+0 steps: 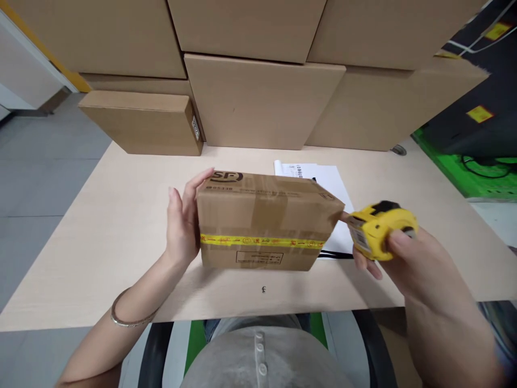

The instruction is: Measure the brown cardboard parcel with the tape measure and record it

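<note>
A cardboard box (262,215) with a yellow printed tape strip and an SF logo on top is on the table in front of me. My left hand (183,223) lies against its left side, fingers stretched and thumb up. In my right hand (398,253) is a yellow tape measure (379,229) with black parts, held just right of the box. A right fingertip reaches the box's right corner; whether it presses there I cannot tell. No blade shows drawn out of the tape measure.
White paper sheets (331,180) lie partly behind the box, with black strips (337,255) near its lower right. Large cartons (262,102) are stacked along the table's back edge. A flatter carton (149,121) stands at back left. A green surface (448,161) borders the right.
</note>
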Available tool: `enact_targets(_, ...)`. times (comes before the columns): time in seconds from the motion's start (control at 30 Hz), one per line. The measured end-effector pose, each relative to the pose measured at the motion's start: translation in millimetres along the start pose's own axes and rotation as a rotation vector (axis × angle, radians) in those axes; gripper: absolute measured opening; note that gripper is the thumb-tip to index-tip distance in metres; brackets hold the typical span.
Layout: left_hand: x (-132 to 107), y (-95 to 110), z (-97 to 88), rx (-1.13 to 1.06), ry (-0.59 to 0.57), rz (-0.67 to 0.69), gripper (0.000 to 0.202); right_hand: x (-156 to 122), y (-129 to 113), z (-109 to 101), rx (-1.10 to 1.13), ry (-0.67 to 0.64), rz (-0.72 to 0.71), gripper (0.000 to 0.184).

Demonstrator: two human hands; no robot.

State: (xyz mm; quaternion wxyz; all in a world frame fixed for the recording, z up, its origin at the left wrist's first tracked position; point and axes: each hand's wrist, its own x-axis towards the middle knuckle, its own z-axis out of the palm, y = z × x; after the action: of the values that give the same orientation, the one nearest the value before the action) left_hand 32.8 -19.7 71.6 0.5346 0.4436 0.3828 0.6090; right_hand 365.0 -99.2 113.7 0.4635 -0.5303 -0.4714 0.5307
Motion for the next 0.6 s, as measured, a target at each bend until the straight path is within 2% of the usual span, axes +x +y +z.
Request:
enact_targets(0.07, -2, -4, -1.3, -0.01, -0.005, 0.147, 0.057, -12, 4, -6, 0.011, -0.02, -0.034, 0.035)
enact_targets(0.17, -6, -21, -10.7, -0.009, -0.061, 0.194, 0.036, -18, 12, -14, -0.064, -0.1, -0.028, 0.032)
enact_targets(0.3, -9, -40, -24.9, 0.019, -0.179, 0.202, 0.047, -14, 4, -19, -0.322, -0.129, -0.028, 0.036)
enact_targets(0.4, -8, -41, -28.7, 0.057, -0.264, 0.19, 0.061, -2, -13, -16, -0.389, -0.076, -0.21, 0.031)
enact_targets(0.5, -4, -37, -26.9, 0.033, -0.327, 0.157, 0.063, 23, -33, 3, -0.447, -0.133, -0.426, 0.044)
enact_targets(0.57, -3, -35, -24.8, -0.024, -0.338, 0.131, 0.059, 46, -46, 28, -0.523, -0.288, -0.557, 0.053)
enact_targets(0.6, -3, -33, -23.8, -0.064, -0.338, 0.107, 0.058, 58, -51, 44, -0.548, -0.41, -0.594, 0.051)
